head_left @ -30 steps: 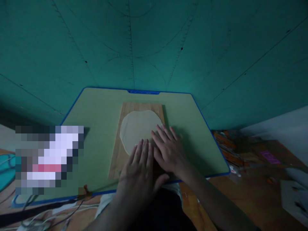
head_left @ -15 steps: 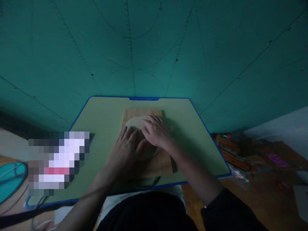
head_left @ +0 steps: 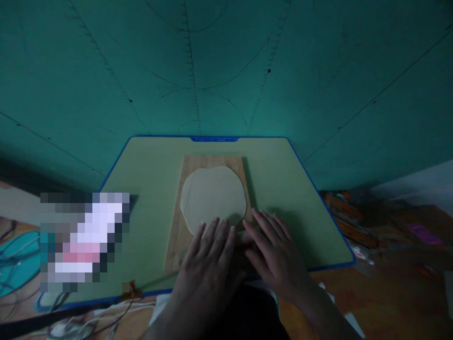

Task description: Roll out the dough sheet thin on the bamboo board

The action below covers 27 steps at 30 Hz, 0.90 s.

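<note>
A flat, roughly round sheet of dough point(head_left: 214, 196) lies on a wooden board point(head_left: 176, 243). My left hand point(head_left: 208, 255) rests palm down over the board's near part, fingers stretched out, their tips at the dough's near edge. To its right is my right hand point(head_left: 274, 248), palm down at the board's right edge with fingers extended. Between the two hands shows a short piece of a pale rod point(head_left: 244, 238), which looks like a rolling pin. Both hands lie over it and hide most of it.
The board sits on a pale green tabletop point(head_left: 148, 189) with a blue rim, against a green wall point(head_left: 226, 108). A blurred-out phone-like object point(head_left: 95, 231) stands at the left. Cables point(head_left: 74, 326) lie below left; clutter point(head_left: 354, 222) fills the floor at right.
Both hands have drawn back toward me, from on top of the dough to its near edge. The dough sheet is now almost fully uncovered. The view has shifted slightly.
</note>
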Tool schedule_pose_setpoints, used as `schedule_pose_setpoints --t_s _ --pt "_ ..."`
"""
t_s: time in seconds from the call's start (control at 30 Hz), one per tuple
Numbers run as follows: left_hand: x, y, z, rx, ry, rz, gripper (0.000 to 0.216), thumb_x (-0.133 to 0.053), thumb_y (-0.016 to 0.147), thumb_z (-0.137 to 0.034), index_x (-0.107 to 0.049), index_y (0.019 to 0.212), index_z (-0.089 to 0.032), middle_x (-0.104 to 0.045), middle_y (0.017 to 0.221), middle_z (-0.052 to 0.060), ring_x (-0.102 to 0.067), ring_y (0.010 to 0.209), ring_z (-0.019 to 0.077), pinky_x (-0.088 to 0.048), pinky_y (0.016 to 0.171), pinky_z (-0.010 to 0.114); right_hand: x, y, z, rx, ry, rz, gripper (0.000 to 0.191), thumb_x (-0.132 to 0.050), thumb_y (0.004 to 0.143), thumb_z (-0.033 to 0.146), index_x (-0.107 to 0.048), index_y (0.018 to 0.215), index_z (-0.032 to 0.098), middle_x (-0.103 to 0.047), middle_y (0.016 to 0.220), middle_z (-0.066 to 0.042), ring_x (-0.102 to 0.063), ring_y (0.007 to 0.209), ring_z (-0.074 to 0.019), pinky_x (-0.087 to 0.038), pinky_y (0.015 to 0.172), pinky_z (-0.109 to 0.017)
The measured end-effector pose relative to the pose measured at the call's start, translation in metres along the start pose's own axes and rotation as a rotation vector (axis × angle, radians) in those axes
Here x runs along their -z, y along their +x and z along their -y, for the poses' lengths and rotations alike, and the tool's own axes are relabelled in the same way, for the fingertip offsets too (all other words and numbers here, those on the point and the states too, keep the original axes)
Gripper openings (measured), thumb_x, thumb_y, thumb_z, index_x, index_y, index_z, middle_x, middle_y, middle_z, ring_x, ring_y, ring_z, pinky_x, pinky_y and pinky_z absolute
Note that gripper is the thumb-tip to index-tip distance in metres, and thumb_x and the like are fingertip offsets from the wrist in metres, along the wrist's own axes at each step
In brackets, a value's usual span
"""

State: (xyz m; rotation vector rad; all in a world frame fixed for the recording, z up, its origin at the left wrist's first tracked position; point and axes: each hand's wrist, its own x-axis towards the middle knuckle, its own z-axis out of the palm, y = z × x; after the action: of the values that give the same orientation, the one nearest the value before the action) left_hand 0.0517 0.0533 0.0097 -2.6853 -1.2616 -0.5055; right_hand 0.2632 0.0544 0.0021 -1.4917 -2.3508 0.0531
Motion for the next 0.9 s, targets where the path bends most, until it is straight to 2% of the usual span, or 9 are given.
schedule_pose_setpoints --t_s 0.1,0.2,0.33,0.4,0.47,0.57,0.67,0.8,0.9 --pt "-0.004 0.023 0.024 0.04 0.004 0.045 0.055 -0.044 0.102 -0.049 -0.051 0.144 -0.013 -0.051 0.153 0.016 -0.039 0.147 0.0364 -0.032 0.119 0.057 -0.001 0.018 -0.019 -0.025 -0.02 -0.014 0.047 -0.042 0.104 0.04 -0.051 0.147 0.022 -0.048 0.155 -0.015 -0.042 0.144 -0.0302 -0.038 0.116 -0.057" --pt "-0.01 0.065 0.054 0.129 -0.007 0.119 0.061 -0.043 0.102 -0.055 -0.054 0.14 -0.009 -0.053 0.149 0.022 -0.042 0.144 0.0411 -0.036 0.114 0.061 -0.005 0.045 -0.044 -0.045 -0.043 -0.053 0.047 -0.039 0.104 0.042 -0.059 0.138 0.016 -0.056 0.146 -0.018 -0.05 0.137 -0.0332 -0.043 0.112 -0.056" --pt "-0.022 0.126 0.099 0.12 -0.08 0.195 0.037 -0.046 0.104 -0.042 -0.068 0.116 -0.016 -0.07 0.126 0.013 -0.06 0.125 0.0283 -0.046 0.106 0.043 -0.015 0.087 -0.073 -0.139 -0.023 -0.093 0.046 -0.037 0.104 0.038 -0.067 0.128 0.013 -0.061 0.139 -0.02 -0.057 0.129 -0.0332 -0.048 0.106 -0.053" --pt "-0.028 0.147 0.117 0.18 -0.06 0.187 0.036 -0.045 0.104 -0.039 -0.07 0.108 -0.013 -0.073 0.114 0.016 -0.066 0.113 0.0292 -0.05 0.099 0.043 -0.017 0.105 -0.082 -0.182 -0.013 -0.082 0.046 -0.036 0.103 0.034 -0.07 0.124 0.012 -0.062 0.138 -0.021 -0.056 0.131 -0.033 -0.048 0.107 -0.052" --pt "-0.032 0.154 0.125 0.221 -0.043 0.168 0.037 -0.043 0.105 -0.037 -0.07 0.105 -0.012 -0.072 0.115 0.019 -0.065 0.113 0.0308 -0.05 0.098 0.046 -0.018 0.114 -0.086 -0.19 0.0 -0.045 0.045 -0.035 0.102 0.031 -0.07 0.124 0.012 -0.063 0.137 -0.019 -0.054 0.135 -0.0312 -0.047 0.109 -0.05" --pt "-0.031 0.136 0.113 0.242 -0.047 0.068 0.042 -0.036 0.106 -0.041 -0.065 0.119 -0.013 -0.057 0.143 0.021 -0.051 0.135 0.0334 -0.044 0.107 0.05 -0.014 0.102 -0.079 -0.146 0.052 0.009 0.045 -0.033 0.103 0.029 -0.07 0.125 0.016 -0.069 0.132 -0.013 -0.055 0.135 -0.0273 -0.047 0.112 -0.048" --pt "-0.025 0.092 0.08 0.266 -0.064 -0.05 0.054 -0.035 0.105 -0.052 -0.052 0.138 -0.013 -0.041 0.158 0.022 -0.035 0.148 0.0385 -0.036 0.114 0.059 -0.004 0.064 -0.061 -0.092 0.077 -0.013 0.046 -0.033 0.104 0.032 -0.068 0.128 0.015 -0.068 0.134 -0.014 -0.058 0.132 -0.0284 -0.048 0.111 -0.051" --pt "-0.015 0.04 0.036 0.221 -0.041 0.003 0.062 -0.04 0.1 -0.063 -0.048 0.142 -0.018 -0.041 0.159 0.019 -0.031 0.15 0.0399 -0.03 0.117 0.064 0.013 0.015 -0.037 -0.054 0.085 -0.046 0.044 -0.037 0.105 0.034 -0.065 0.132 0.013 -0.07 0.129 -0.015 -0.064 0.122 -0.0284 -0.056 0.099 -0.047" --pt "-0.012 0.038 0.029 0.167 -0.013 0.032 0.058 -0.044 0.099 -0.062 -0.059 0.129 -0.015 -0.047 0.155 0.021 -0.041 0.144 0.04 -0.038 0.113 0.06 0.015 0.005 -0.033 -0.043 0.121 -0.036 0.038 -0.038 0.105 0.031 -0.07 0.121 0.019 -0.075 0.112 -0.011 -0.07 0.104 -0.0253 -0.06 0.087 -0.042"
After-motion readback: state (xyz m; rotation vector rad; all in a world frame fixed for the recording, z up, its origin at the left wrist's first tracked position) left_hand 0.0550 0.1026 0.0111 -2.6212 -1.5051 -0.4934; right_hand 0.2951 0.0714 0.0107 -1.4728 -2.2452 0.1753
